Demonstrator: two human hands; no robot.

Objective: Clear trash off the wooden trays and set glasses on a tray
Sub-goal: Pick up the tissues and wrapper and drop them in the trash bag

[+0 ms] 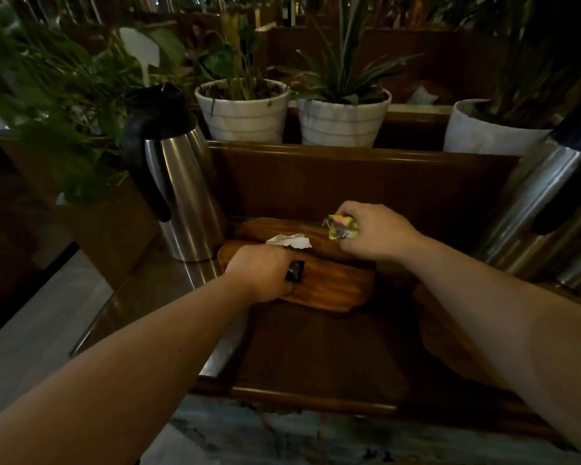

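Left hand fisted around white crumpled paper and black wrapper, resting over near wooden tray. Right hand pinched closed on yellow wrapper, above far tray.

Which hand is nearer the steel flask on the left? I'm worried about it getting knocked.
Left. The left hand rests on the wooden tray just right of the steel flask; the right hand, clutching a yellow wrapper, sits farther right.
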